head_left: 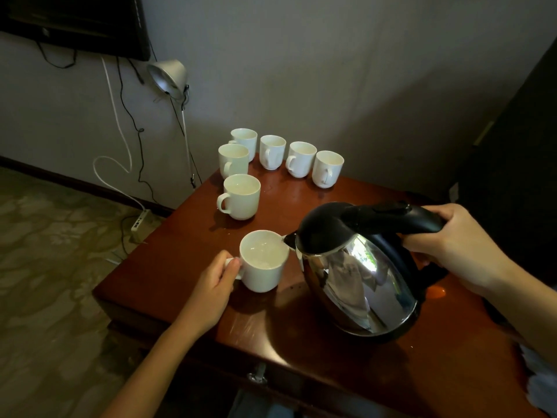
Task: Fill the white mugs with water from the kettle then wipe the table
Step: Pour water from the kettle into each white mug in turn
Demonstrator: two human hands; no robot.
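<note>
One white ceramic mug (pixel 262 268), left of the black-topped steel kettle (pixel 358 282).
Left hand (pixel 211 292) pinches its handle; right hand (pixel 461 251) grips the kettle, tipped leftward (spout over rim).

Two hands are shown uncovered, the left hand (pixel 211 292) and the right hand (pixel 458 251). Each is continued by a bare arm: the left forearm (pixel 156 357) and the right forearm (pixel 530 309) are both cut off by the frame edge. A pale, whitish garment (pixel 539 384) with a faint pattern is glimpsed at the lower right edge, just beside the right forearm. A strip of blue-grey cloth (pixel 259 407) is seen at the bottom centre; what piece of clothing it is cannot be told.
</note>
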